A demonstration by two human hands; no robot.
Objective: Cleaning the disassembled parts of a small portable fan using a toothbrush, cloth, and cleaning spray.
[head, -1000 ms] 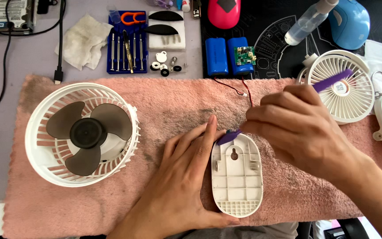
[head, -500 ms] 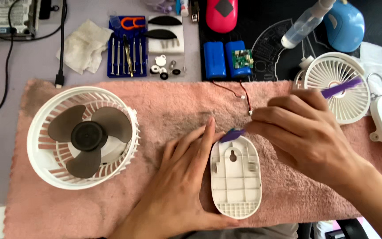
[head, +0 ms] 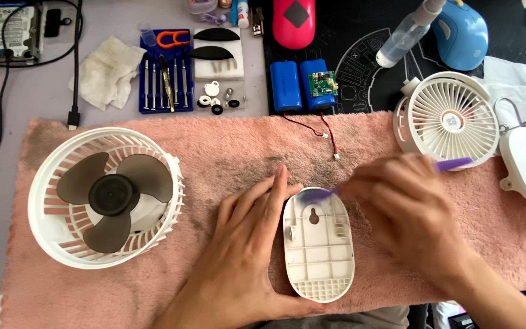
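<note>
Purple brush (head: 336,190) had shifted lower than before, bristles now on the top of the white oval cover (head: 318,245). Right hand (head: 409,213) pinched its handle, blurred by motion. Left hand (head: 248,244) lay spread flat against the cover's left edge on the pink towel (head: 226,146). Cover showed ribbed inside and a keyhole slot; brush tip was hard to make out.

Two hands work on the pink fleece towel (head: 226,152): the left hand (head: 245,256) and the right hand (head: 412,219). One white oval plastic cover (head: 318,250) lies on the towel, with one purple-handled brush (head: 336,192) at its top. There are two round white fan cages, one holding three grey blades (head: 108,196) left of the cover and one small ribbed one (head: 452,119) to its right. Two blue cylindrical battery cells (head: 302,85) lie above the towel.
</note>
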